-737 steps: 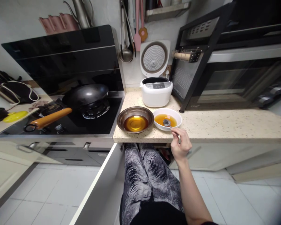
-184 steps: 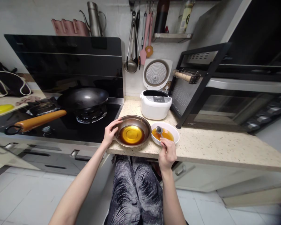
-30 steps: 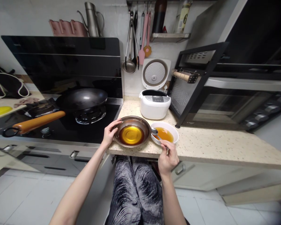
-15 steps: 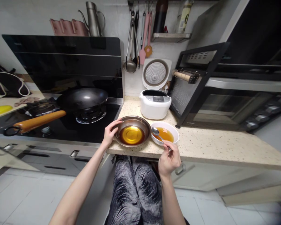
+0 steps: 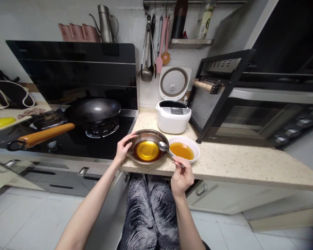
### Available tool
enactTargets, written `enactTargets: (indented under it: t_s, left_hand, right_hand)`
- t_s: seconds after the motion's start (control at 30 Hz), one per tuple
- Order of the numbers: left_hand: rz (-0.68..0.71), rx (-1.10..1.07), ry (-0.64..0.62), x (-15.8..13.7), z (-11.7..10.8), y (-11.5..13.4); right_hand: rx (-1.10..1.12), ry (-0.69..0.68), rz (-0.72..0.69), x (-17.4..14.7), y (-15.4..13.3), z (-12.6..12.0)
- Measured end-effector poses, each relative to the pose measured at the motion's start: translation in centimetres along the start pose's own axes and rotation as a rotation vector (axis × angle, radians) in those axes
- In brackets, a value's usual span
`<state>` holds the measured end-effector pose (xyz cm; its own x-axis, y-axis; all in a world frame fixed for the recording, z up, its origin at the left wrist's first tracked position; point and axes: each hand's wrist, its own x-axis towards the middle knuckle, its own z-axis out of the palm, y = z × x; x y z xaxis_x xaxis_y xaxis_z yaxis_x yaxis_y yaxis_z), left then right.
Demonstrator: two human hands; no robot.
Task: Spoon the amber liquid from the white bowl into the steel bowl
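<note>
Currently one metal spoon (image 5: 165, 148) is pinched by its handle in the right hand (image 5: 182, 176), its long axis slanting up and left so the bowl end hangs over the right rim of the steel bowl (image 5: 135, 139), just left of the white bowl (image 5: 194, 146). Two bowls of amber liquid sit side by side at the front edge of the speckled counter (image 5: 237, 163), and the left hand (image 5: 123, 148), fingers curled, grips the steel bowl's left rim. Behind stands one open rice cooker (image 5: 173, 116); one wok (image 5: 92, 109) sits on the stove.
</note>
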<state>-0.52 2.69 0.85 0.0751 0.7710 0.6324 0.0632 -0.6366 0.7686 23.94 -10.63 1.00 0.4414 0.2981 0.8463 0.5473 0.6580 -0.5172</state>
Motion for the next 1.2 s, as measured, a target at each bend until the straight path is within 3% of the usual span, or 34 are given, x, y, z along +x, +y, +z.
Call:
enactTargets:
  t_s: [0.3,0.97,1.2]
  left_hand:
    - [0.024,0.001,0.005,-0.1,0.1,0.3]
    - [0.059,0.028,0.0,-0.2,0.1,0.6]
    - [0.047,0.037,0.0,-0.2,0.1,0.6]
  right_hand:
    - [0.074,-0.197,0.126,-1.8,-0.1,1.7]
    - [0.124,-0.22,0.295,-2.8,0.8,2.1]
    - [0.181,-0.151,0.383,-3.0,0.6,2.4]
